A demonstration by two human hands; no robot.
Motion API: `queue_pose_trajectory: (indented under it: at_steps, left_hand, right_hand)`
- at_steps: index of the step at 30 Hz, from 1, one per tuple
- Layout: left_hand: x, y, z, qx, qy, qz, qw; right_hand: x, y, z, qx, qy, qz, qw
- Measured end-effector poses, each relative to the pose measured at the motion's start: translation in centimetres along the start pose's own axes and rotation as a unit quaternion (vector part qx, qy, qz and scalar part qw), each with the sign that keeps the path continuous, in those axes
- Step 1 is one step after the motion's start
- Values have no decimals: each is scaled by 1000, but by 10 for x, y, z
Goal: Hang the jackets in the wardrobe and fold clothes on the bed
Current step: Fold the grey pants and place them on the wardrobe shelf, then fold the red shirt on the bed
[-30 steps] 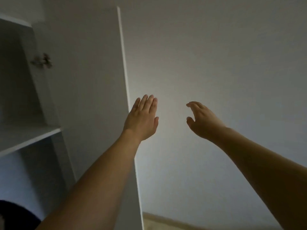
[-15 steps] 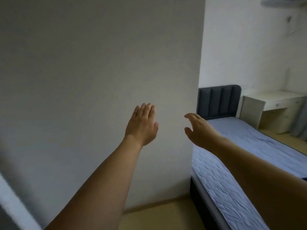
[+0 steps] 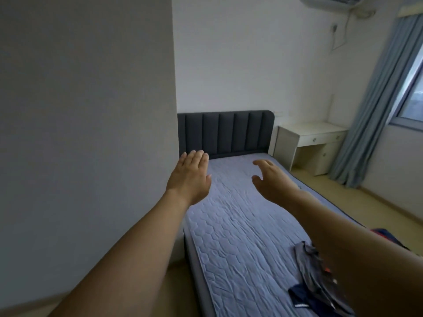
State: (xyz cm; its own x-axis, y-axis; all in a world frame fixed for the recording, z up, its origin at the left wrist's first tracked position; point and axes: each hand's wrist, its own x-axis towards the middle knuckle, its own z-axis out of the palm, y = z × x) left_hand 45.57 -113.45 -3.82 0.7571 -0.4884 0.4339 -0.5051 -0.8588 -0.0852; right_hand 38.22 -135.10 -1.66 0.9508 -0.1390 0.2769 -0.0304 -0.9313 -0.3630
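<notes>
Over the bed (image 3: 240, 225) both bare arms reach forward, and neither hand carries anything; the left hand (image 3: 191, 177) is held flat with its fingers straight and together, its back to the camera, above the bed's left edge and just before the dark padded headboard (image 3: 225, 133); the right hand (image 3: 270, 179) hangs above the middle of the mattress with fingers loosely spread and slightly bent, gripping nothing. Light blue quilted bedding covers the bed, wrinkled along its length; the clothes (image 3: 318, 282) lie in a crumpled heap at the near right part of the bed, partly hidden by the right forearm; a grey patterned piece lies across a dark navy one, with a spot of orange showing between them. Left of the bed stands a plain grey wall (image 3: 87, 122); right of the headboard is a white desk (image 3: 311, 143) with a drawer; further right of the bed a blue curtain (image 3: 375, 99) hangs beside a window (image 3: 414, 88); above the bed's far right corner an air conditioner (image 3: 329, 1) is fixed high on the white wall.
</notes>
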Motion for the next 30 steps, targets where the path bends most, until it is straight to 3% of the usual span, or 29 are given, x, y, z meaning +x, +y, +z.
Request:
queue_pose_trajectory:
  at_steps: [10, 14, 20, 26, 30]
  left_hand:
    - [126, 237, 104, -23, -61, 50, 997]
    - [181, 324, 147, -43, -64, 29, 997]
    - [229, 408, 217, -60, -127, -22, 990]
    - [246, 501, 378, -131, -195, -59, 970]
    - [216, 587, 536, -240, -319, -147, 905]
  right_hand:
    - [20, 266, -35, 6, -24, 70, 997]
    - [46, 387, -48, 22, -34, 101, 994]
    - [65, 534, -43, 11, -112, 131, 985]
    - [68, 690, 60, 3, -157, 148, 976]
    - [56, 814, 181, -22, -208, 132, 969]
